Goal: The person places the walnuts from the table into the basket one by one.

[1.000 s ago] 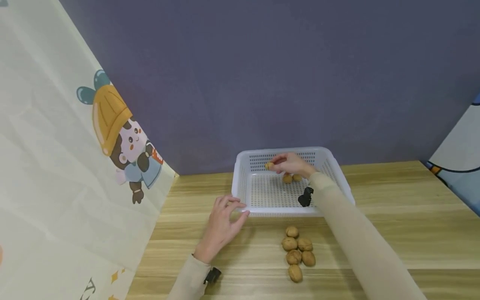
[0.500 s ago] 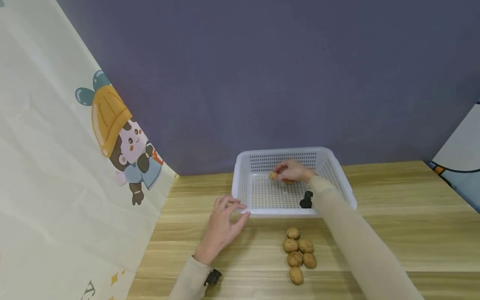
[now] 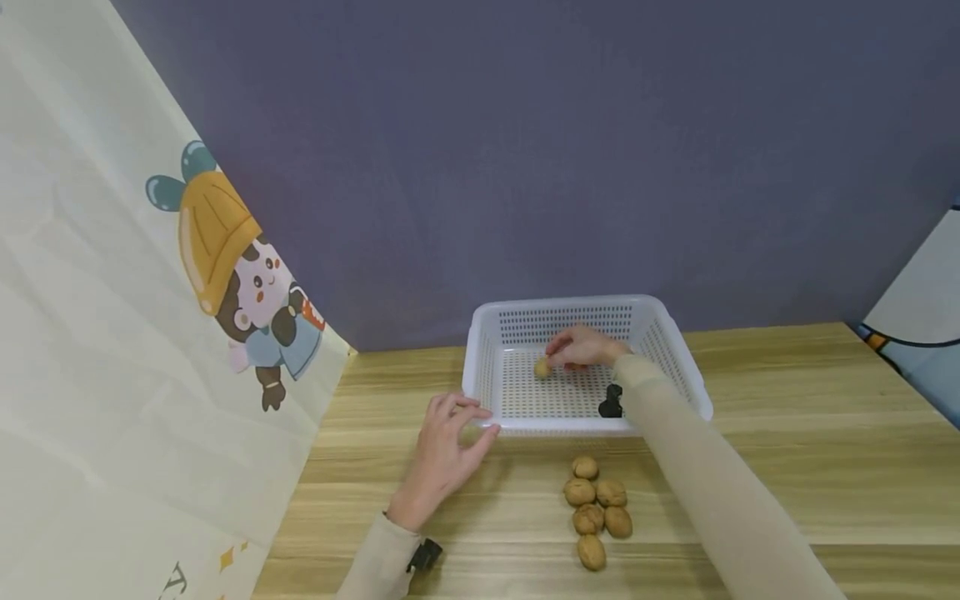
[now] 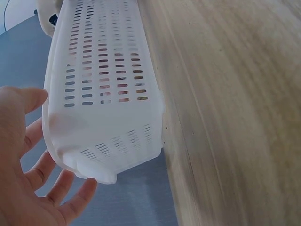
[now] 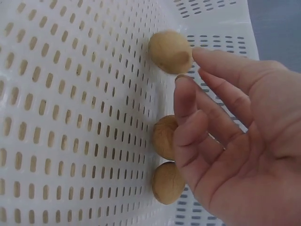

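A white plastic basket point(image 3: 486, 423) with slotted walls stands on the wooden table. My left hand point(image 3: 441, 450) holds its near left corner, thumb outside and a fingertip over the rim; the left wrist view shows the other fingers spread beside the corner. Inside the basket is my right hand point(image 3: 583, 345), its thumb and fingers slightly spread right beside a walnut point(image 5: 170, 52) on the slotted floor. Two more walnuts lie below these fingers, one of them a tan walnut point(image 5: 168, 182); the head view mostly hides them behind the hand.
In front of the basket several walnuts point(image 3: 588, 520) lie in a loose cluster on the wooden table point(image 3: 787, 450). A dark blue-grey panel point(image 3: 525, 167) rises behind the basket. At the left hangs a pale sheet point(image 3: 82, 333) with a cartoon figure.
My right hand has lowered its walnut from near the back wall to the basket floor, and its fingers have loosened from it. The left hand stays at the corner.
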### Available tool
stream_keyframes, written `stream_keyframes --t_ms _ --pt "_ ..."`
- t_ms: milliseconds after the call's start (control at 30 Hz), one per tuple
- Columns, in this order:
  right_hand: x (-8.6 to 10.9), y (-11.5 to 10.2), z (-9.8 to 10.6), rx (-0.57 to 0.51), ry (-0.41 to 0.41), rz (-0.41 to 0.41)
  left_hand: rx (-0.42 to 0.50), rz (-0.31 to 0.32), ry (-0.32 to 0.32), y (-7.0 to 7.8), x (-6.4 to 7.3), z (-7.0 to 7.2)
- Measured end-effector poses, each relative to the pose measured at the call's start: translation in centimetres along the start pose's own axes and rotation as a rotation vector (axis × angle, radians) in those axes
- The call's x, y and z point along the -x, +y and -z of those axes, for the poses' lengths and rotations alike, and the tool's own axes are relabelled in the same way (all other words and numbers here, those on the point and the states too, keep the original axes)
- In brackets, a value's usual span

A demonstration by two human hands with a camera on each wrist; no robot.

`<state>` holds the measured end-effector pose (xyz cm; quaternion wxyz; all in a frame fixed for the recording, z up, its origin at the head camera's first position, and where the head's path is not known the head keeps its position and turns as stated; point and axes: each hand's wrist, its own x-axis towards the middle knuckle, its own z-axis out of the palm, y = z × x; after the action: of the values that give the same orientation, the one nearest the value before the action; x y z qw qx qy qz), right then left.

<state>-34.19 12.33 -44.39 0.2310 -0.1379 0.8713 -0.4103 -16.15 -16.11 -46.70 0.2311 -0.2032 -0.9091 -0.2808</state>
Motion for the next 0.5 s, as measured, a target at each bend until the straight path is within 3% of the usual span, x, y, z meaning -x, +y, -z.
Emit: stream_keyframes --t_ms 267,400,500 --pt "0.2 -0.2 1.3 0.033 -0.077 0.042 0.000 0.006 -0.006 0.1 -0.5 -0.4" --pt "1.3 -1.3 3.1 0.066 -0.132 0.087 0.007 0.012 -0.002 0.4 -0.5 -0.7" --pt "2.8 -3.0 4.1 0.103 -0.110 0.150 -0.009 0.005 0.023 0.4 -0.6 -0.7"
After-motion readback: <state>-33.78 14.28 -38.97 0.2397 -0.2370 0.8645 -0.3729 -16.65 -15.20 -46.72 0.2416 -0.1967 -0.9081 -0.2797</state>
